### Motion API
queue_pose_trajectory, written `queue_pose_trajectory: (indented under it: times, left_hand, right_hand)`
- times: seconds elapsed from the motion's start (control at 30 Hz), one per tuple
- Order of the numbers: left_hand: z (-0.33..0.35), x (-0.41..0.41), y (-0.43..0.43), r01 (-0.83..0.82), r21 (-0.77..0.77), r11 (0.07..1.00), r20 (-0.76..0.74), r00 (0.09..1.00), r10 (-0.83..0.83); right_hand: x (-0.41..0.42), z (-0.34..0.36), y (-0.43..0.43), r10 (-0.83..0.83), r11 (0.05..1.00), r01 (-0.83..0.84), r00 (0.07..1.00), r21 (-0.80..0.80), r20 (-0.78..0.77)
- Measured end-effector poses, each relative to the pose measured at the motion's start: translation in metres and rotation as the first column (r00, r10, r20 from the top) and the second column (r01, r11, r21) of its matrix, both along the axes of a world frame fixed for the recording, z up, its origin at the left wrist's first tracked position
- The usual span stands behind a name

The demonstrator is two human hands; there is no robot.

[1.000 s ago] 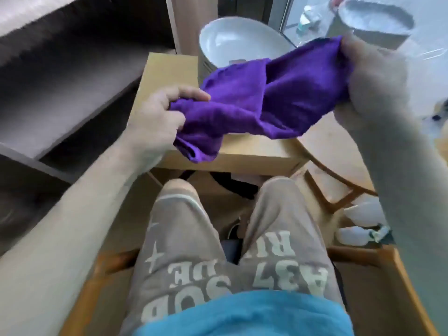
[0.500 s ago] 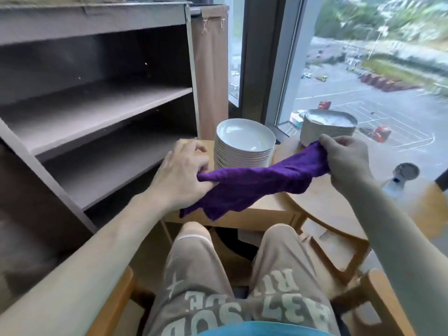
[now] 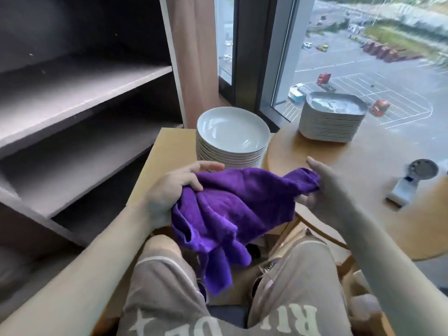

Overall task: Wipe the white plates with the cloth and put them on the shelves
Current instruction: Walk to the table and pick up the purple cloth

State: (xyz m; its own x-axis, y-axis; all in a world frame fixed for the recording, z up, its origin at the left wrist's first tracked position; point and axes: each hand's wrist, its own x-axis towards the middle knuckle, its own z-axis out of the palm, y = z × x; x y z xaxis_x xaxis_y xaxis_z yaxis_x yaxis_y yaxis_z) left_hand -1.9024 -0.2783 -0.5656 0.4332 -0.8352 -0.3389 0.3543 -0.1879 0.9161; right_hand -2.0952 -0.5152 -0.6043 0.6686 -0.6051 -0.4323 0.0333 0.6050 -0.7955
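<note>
The left hand [image 3: 167, 192] had its fingers curled tight round one end of the purple cloth [image 3: 232, 204], and the right hand [image 3: 324, 190] pinched the other end. Just behind it, the stack of white plates [image 3: 232, 132] sat on a small table [image 3: 167, 151] beside the shelves [image 3: 80, 93].

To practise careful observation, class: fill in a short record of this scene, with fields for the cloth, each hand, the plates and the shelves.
Cloth: purple cloth, bunched, held between both hands over the lap.
Left: left hand grips the cloth's bunched end.
Right: right hand holds its other end.
Plates: stack of round white plates on the square wooden surface; stack of squarish white plates on the round wooden table.
Shelves: shelves at left, no plates visible on them.
Progress: no plate in hand.
</note>
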Motion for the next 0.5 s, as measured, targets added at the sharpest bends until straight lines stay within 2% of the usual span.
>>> queue_pose_trajectory:
  times: [0.07,0.13,0.23,0.37,0.5]
  left_hand:
    - [-0.014,0.013,-0.01,-0.048,-0.013,0.999,-0.132,0.99,0.046]
    - [-0.027,0.027,-0.021,-0.101,0.007,0.995,-0.219,0.971,0.1]
    - [-0.035,0.045,-0.031,-0.049,-0.016,0.999,-0.318,0.947,0.041]
    - [-0.031,0.054,-0.031,0.09,-0.105,0.99,-0.395,0.91,-0.125]
    - [-0.034,0.052,-0.021,0.055,-0.149,0.987,-0.409,0.906,-0.113]
  right_hand:
    - [0.001,-0.013,-0.004,0.082,0.996,-0.081,0.996,-0.027,0.044]
    - [0.002,-0.025,-0.005,0.113,0.984,-0.11,0.994,-0.137,0.012]
    - [0.002,-0.034,0.003,0.037,0.916,-0.132,0.968,-0.38,-0.247]
    - [0.016,-0.026,0.014,-0.004,0.857,-0.197,0.921,-0.476,-0.389]
    - [0.027,-0.017,0.022,0.101,0.775,-0.314,0.918,-0.548,-0.383]
